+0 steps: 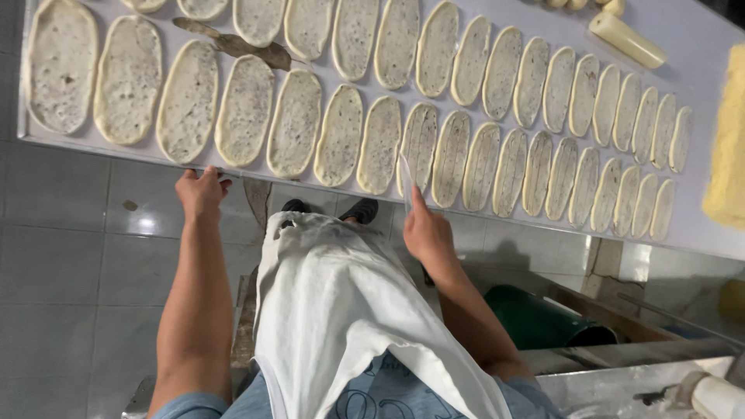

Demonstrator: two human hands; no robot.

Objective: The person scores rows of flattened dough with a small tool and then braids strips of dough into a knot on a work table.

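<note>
Two long rows of flat oval dough pieces (339, 136) speckled with dark bits lie on a pale table (702, 35). My left hand (202, 191) grips the table's near edge below one oval. My right hand (425, 231) holds a thin pale blade (407, 181) whose tip rests on a scored dough oval (420, 147). The ovals to the right of it show lengthwise cut lines; those to the left look unscored. A white apron (341, 310) hangs in front of me.
A cream roll of dough (627, 39) lies at the table's far right, beside a yellow crumbly heap (729, 140). A brown scraper-like piece (233, 43) lies between the rows. Below are grey floor tiles, a green bin (535, 314) and metal equipment (621, 380).
</note>
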